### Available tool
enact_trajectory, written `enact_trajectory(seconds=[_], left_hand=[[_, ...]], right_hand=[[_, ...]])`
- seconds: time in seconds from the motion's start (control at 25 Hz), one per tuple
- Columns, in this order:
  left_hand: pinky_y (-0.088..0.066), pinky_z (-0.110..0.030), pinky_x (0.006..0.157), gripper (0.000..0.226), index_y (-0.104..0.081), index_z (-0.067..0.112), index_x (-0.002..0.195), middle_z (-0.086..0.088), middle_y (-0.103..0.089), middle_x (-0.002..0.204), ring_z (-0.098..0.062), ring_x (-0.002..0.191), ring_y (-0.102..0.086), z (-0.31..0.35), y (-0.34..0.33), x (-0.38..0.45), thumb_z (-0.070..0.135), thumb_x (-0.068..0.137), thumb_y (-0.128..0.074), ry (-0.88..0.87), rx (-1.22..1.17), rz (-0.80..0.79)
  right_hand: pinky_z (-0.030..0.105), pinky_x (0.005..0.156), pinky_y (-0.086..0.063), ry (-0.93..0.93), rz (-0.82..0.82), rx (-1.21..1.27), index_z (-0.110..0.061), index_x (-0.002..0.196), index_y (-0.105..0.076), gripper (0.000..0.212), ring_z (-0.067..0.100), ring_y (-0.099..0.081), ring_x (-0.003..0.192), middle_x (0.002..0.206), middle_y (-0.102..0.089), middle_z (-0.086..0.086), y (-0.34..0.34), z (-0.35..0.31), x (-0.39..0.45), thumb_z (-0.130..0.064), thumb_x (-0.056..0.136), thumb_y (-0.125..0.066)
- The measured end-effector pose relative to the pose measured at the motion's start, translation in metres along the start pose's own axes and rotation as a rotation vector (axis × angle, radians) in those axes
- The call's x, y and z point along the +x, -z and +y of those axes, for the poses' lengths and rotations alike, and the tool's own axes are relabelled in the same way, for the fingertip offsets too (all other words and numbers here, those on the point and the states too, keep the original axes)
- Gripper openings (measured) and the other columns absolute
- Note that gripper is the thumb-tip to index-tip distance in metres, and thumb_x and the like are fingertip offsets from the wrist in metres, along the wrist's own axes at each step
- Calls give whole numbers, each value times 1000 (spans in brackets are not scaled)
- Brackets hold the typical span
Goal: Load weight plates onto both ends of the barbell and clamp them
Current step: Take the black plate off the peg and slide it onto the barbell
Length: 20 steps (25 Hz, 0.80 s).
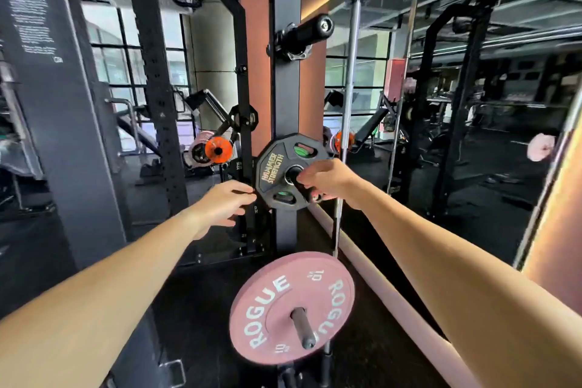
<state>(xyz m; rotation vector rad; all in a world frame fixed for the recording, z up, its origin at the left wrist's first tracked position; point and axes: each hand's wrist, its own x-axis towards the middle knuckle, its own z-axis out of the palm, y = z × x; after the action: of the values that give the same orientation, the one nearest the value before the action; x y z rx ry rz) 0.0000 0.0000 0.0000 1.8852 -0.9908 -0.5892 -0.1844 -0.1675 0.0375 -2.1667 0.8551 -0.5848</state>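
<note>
A small black plate marked HAMMER STRENGTH (273,171) hangs on a storage peg of the dark rack post (286,79). My right hand (327,179) grips its right side, fingers curled into a grip hole near the hub. My left hand (224,205) reaches the plate's left edge, fingertips touching or just short of it. Below, a pink ROGUE plate (271,302) sits on another peg (303,327). A barbell (355,50) stands upright beside the post against the mirror.
An empty black peg (307,29) sticks out of the post higher up. A mirror wall (472,104) fills the right side. Black rack uprights (151,79) stand on the left. Orange plates (218,150) lie farther back on the dark floor.
</note>
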Motion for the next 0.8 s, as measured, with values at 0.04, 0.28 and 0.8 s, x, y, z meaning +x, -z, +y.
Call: enact_trajectory(seconds=[0.04,0.28,0.8], left_hand=[[-53,-39,89,37,-58,29,132,0,-65,128,-20,113,-62,3,-9,16,33,96,-66,9,-41,28],[-47,-45,101,62,-38,32,151,-4,-52,145,-23,117,-52,16,-36,104,34,96,-66,137,-199,268],[-45,-31,71,38,-46,26,138,-3,-65,108,-15,85,-57,13,-50,180,42,104,-47,92,-103,401]], right_hand=[[43,92,-60,21,2,-3,-21,105,-78,18,23,-70,89,105,-76,8,4,6,19,-26,92,-67],[23,95,-47,161,112,-67,-25,114,-75,27,18,-65,110,117,-73,0,21,25,131,-29,88,-69],[59,113,-30,271,134,-103,-44,131,-57,38,25,-42,136,134,-55,-3,12,48,204,-51,94,-56]])
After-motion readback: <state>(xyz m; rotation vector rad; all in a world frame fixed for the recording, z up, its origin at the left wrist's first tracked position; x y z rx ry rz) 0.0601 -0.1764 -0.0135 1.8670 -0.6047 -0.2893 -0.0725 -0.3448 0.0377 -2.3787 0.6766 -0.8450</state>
